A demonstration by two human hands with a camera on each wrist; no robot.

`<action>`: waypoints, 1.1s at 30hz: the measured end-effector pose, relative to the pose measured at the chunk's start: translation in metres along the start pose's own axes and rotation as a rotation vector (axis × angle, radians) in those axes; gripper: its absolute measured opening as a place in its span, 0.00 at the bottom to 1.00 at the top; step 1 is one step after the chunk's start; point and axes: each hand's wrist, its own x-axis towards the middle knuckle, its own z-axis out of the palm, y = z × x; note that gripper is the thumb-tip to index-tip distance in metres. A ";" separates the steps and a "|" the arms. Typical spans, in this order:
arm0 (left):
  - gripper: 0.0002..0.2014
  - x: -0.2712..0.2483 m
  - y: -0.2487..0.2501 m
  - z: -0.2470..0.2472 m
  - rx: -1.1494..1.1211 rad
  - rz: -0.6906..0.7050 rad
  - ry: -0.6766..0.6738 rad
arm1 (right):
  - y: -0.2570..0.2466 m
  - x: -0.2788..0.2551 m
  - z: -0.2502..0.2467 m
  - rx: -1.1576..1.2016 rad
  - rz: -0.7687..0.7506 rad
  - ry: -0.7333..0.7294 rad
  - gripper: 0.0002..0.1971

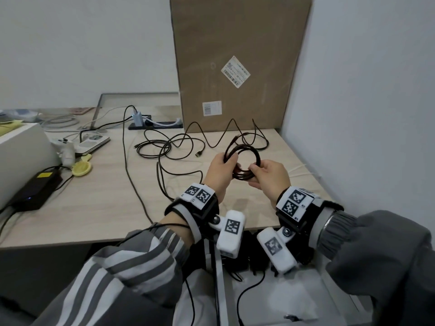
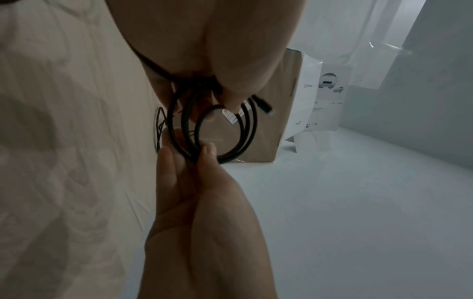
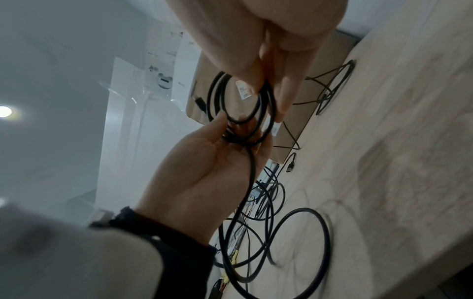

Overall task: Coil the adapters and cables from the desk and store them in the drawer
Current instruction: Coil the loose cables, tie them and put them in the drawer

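A black cable coil (image 1: 253, 153) of several loops hangs above the right part of the desk (image 1: 98, 203), held between both hands. My left hand (image 1: 229, 161) grips the coil's left side. My right hand (image 1: 255, 169) pinches its lower right side. In the left wrist view the left hand (image 2: 225, 101) grips the coil (image 2: 238, 141) from above and the right hand (image 2: 189, 149) pinches it from below. In the right wrist view a loose tail (image 3: 252, 178) drops from the left hand (image 3: 230, 129) toward the desk. More black cables (image 1: 174, 147) lie tangled on the desk. The drawer (image 1: 294, 297) is open below the desk edge.
A tall cardboard box (image 1: 237, 62) leans on the wall behind the cables. A power strip (image 1: 155, 124) lies at the back, with a black power brick (image 1: 35, 191) and a yellow object (image 1: 82, 168) to the left. The wall closes off the desk's right side.
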 end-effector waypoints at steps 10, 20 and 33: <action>0.12 -0.003 0.004 -0.008 0.206 0.091 -0.111 | -0.006 -0.008 0.001 -0.074 0.083 -0.171 0.09; 0.20 0.003 0.018 -0.013 0.607 0.301 -0.106 | -0.036 -0.002 -0.009 -0.804 -0.434 -0.254 0.16; 0.19 0.006 0.028 -0.018 0.710 0.239 -0.169 | -0.044 0.003 -0.012 -1.061 -0.782 0.135 0.29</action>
